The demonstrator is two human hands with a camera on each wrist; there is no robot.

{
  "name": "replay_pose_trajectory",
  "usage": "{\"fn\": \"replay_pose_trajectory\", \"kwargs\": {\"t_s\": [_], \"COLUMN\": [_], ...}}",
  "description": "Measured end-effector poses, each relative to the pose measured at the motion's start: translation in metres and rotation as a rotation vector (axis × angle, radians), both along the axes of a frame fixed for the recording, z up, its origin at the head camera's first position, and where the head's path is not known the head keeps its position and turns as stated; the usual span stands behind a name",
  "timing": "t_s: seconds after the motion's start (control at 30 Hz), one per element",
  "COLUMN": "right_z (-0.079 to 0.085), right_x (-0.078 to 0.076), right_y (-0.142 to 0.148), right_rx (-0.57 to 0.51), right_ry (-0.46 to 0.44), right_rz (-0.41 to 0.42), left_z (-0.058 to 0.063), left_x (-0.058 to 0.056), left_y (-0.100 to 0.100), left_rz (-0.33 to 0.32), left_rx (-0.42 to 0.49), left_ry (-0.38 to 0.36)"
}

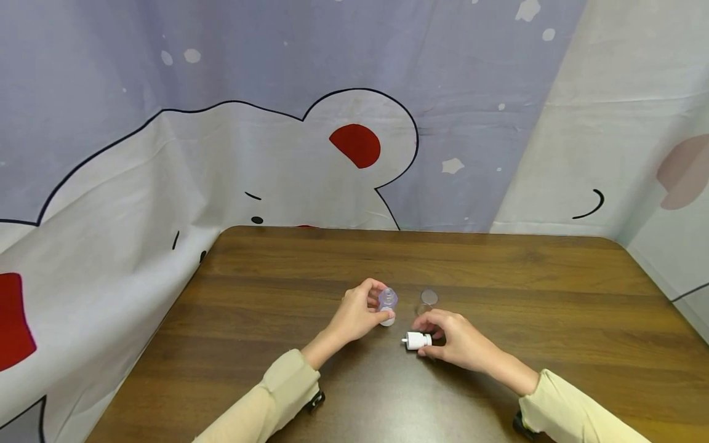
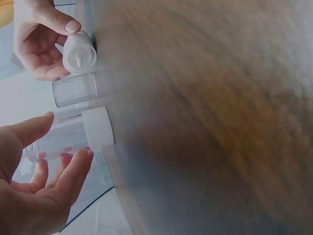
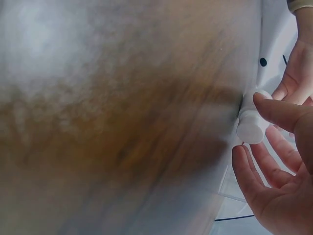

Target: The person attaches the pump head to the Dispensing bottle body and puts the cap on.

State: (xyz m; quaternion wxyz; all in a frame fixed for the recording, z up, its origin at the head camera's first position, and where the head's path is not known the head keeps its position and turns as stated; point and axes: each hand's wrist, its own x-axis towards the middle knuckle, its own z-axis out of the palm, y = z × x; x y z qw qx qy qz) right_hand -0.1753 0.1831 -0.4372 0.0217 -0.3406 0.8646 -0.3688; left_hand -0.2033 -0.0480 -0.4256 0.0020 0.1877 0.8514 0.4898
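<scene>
A small clear bottle (image 1: 388, 299) with a white base (image 2: 99, 128) stands on the table. My left hand (image 1: 359, 312) loosely surrounds it, thumb in front and fingers behind; firm contact is not plain. Close by, a white cap-like piece (image 1: 418, 341) with a thin nozzle lies on its side, nozzle to the left. My right hand (image 1: 462, 341) is beside it, thumb and index finger spread either side of it. From the right wrist view, the thumb overlaps the white piece (image 3: 251, 128). A clear cylindrical cover (image 2: 76, 90) stands behind the right hand, partly hidden by it.
The brown wooden table (image 1: 266, 271) extends around both hands. A patterned curtain (image 1: 221, 160) hangs behind its far edge and along its sides. Black wrist straps (image 1: 316, 401) show below the sleeves.
</scene>
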Motion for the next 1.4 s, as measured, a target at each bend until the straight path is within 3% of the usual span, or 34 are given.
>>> {"fn": "replay_pose_trajectory", "kwargs": {"t_s": [0.57, 1.4], "right_z": [0.0007, 0.0], "right_x": [0.0009, 0.0009], "right_y": [0.0007, -0.0035], "right_rx": [0.026, 0.063], "right_ry": [-0.043, -0.001], "right_rz": [-0.003, -0.005], "left_z": [0.001, 0.0013], "left_x": [-0.0003, -0.0007], "left_y": [0.0007, 0.0006], "left_rz": [-0.014, -0.006], "left_rx": [0.016, -0.003], "left_ry": [-0.018, -0.013]}}
